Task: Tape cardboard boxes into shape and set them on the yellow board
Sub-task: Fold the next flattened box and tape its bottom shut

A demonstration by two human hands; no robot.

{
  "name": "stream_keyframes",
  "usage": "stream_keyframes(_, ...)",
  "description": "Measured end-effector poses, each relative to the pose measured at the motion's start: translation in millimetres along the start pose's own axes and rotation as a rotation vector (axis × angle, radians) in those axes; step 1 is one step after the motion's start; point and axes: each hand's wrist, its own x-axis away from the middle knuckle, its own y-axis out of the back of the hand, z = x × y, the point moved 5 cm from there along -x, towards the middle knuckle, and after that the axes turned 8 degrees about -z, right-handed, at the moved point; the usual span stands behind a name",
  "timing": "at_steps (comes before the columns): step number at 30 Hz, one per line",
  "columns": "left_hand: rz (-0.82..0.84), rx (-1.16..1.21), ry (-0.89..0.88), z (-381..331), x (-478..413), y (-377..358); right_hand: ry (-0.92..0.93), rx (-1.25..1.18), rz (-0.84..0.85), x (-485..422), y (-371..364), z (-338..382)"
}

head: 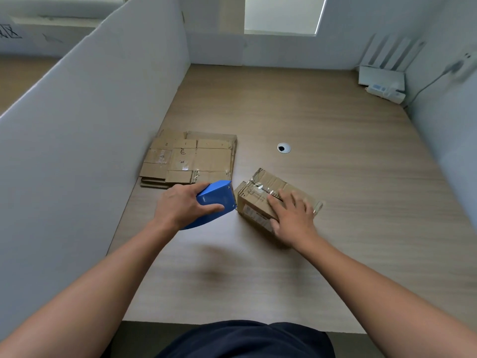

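Note:
A small folded cardboard box (260,192) stands on the wooden table (335,177), with clear tape along its top seam. My right hand (291,218) lies flat on top of the box, fingers straight, thumb against its near side. My left hand (184,206) grips a blue tape dispenser (215,198), whose front end sits right at the box's left edge. A stack of flattened cardboard boxes (191,158) lies behind the dispenser, against the left partition. No yellow board is in view.
White partition walls (90,125) close in the table on the left, back and right. A round cable hole (284,148) sits mid-table. A white router (382,73) and a power strip (386,91) occupy the far right corner.

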Motion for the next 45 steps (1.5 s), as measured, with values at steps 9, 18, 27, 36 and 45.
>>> stream_keyframes(9, 0.027, 0.024, -0.057, -21.4, -12.9, -4.5, -0.073, -0.062, -0.087, 12.4, 21.3, -38.5)
stream_keyframes(18, 0.085, 0.036, -0.128, -53.4, -12.8, -23.1, -0.231, -0.005, -0.008, 35.7, -10.7, -19.6)
stream_keyframes(27, 0.107, 0.024, -0.081, -49.7, -1.8, -23.4, -0.207, -0.039, -0.006, 29.9, -7.6, -16.5)
stream_keyframes(36, 0.076, 0.005, -0.123, -72.7, 20.8, -28.1, 0.313, -0.256, 0.088, 21.5, -5.0, -81.7)
stream_keyframes(45, -0.192, -0.013, -0.404, -143.7, 50.0, -36.1, 0.597, -0.416, 0.288, 12.5, 4.0, -112.0)
